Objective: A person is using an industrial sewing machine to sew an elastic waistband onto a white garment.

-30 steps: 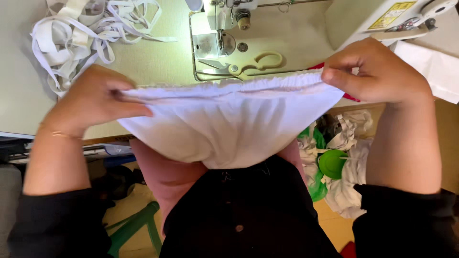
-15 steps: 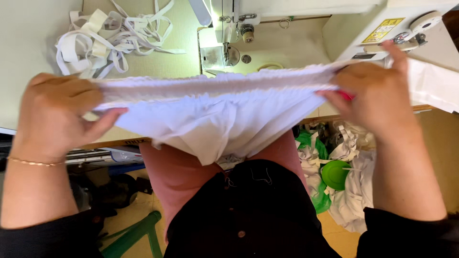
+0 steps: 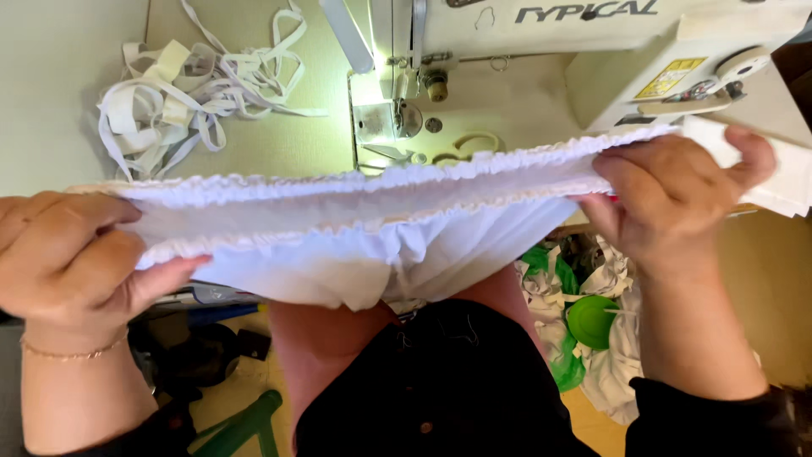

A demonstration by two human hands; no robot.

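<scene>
I hold a white fabric garment [image 3: 372, 228] with a gathered elastic waistband stretched wide between both hands, above my lap. My left hand [image 3: 72, 258] grips the band's left end, fingers curled around it. My right hand [image 3: 677, 199] grips the right end, pulling it taut. The cloth hangs down in a soft pouch below the band. Behind it stands a white sewing machine [image 3: 524, 59] with its needle area lit by a lamp.
A tangled heap of white elastic strips [image 3: 194, 93] lies on the pale green table [image 3: 271, 144] at the back left. On the floor to my right lie white scraps and green plastic [image 3: 592, 322]. A green stool leg [image 3: 245, 423] shows below.
My hands have moved farther apart, stretching the waistband wider. The view has moved closer to the sewing machine.
</scene>
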